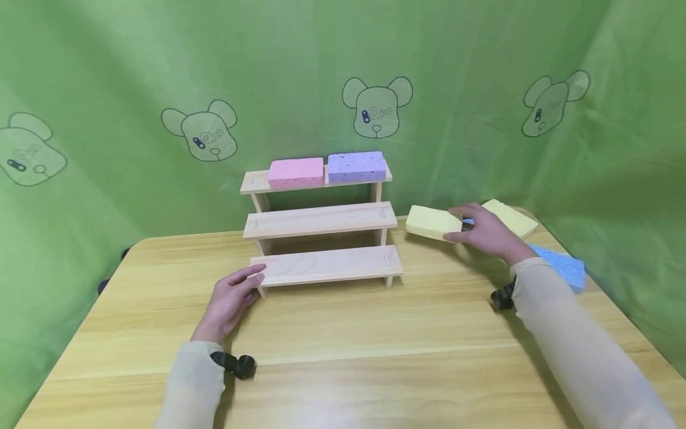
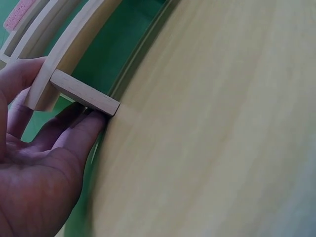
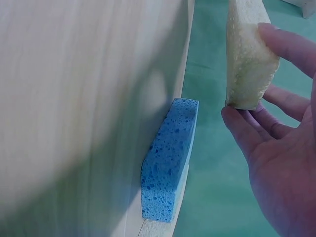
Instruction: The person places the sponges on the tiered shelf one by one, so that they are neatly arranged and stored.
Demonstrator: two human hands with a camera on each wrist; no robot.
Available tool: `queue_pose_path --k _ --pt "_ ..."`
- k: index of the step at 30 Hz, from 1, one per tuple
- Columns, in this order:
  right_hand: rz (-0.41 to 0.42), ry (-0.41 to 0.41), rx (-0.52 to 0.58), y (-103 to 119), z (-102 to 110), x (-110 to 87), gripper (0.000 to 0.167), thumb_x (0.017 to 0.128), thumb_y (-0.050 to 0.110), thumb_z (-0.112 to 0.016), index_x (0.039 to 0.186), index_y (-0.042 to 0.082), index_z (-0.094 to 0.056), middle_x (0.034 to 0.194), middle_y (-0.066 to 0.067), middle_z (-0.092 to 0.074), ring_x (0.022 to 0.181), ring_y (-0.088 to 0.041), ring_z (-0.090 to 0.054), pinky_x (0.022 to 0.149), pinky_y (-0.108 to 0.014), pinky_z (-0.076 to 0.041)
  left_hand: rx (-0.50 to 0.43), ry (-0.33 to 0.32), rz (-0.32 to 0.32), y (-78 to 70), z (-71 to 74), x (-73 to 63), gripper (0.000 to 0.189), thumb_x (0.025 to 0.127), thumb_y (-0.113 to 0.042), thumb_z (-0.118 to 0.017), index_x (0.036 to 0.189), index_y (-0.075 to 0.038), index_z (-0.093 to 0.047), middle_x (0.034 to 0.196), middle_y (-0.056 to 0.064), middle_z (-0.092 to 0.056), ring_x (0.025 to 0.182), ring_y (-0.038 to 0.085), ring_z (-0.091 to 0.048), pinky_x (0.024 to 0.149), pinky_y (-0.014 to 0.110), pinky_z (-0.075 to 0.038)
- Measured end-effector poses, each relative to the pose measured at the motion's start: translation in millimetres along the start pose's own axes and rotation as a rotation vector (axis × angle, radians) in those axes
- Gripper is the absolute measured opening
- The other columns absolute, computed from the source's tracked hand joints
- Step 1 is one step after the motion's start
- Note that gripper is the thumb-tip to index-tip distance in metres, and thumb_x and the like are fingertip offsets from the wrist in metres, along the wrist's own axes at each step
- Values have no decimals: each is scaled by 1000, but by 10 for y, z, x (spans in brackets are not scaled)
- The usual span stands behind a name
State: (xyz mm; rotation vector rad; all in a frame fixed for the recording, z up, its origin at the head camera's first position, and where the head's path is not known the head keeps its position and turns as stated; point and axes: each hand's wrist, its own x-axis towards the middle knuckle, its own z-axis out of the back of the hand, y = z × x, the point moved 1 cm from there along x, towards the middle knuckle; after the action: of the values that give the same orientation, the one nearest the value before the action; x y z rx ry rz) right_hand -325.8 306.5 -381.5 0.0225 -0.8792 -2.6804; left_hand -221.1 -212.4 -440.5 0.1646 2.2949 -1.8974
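A three-tier wooden stand [image 1: 321, 219] is on the table. My left hand [image 1: 231, 301] holds the left end of its lowest board, the thumb on the board and the fingers against the leg [image 2: 86, 94] below. To the right of the stand, my right hand [image 1: 485, 232] pinches one end of a pale yellow sponge [image 1: 433, 223], which is lifted off the table in the right wrist view. On the top board sit a pink sponge [image 1: 296, 173] and a purple sponge [image 1: 356, 167], side by side. The two lower boards carry nothing.
Another yellow sponge [image 1: 510, 218] lies behind my right hand, near the table's far right corner. A blue sponge [image 1: 568, 269] lies near the right edge, partly hidden by my sleeve. Some blue shows behind the right fingers. A green curtain [image 1: 300, 71] hangs around the table [image 1: 343, 357].
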Motion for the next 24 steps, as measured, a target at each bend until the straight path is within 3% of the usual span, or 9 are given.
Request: queue_pose_path --k 15,24 --pt "-4 -31 48 86 70 -191 74 86 34 -77 142 -4 -46 141 -27 -39 129 -46 -37 108 -62 -28 -22 10 -5 -20 -12 1 37 93 -5 -67 129 3 -61 144 12 -44 111 17 -60 98 33 -49" --pt "18 -43 99 83 87 -297 72 86 28 -79 140 -5 -47 140 -27 -39 126 -48 -41 105 -59 -37 -48 14 -12 -20 -8 -4 36 93 -3 -66 128 4 -62 144 13 -45 110 18 -60 99 35 -49"
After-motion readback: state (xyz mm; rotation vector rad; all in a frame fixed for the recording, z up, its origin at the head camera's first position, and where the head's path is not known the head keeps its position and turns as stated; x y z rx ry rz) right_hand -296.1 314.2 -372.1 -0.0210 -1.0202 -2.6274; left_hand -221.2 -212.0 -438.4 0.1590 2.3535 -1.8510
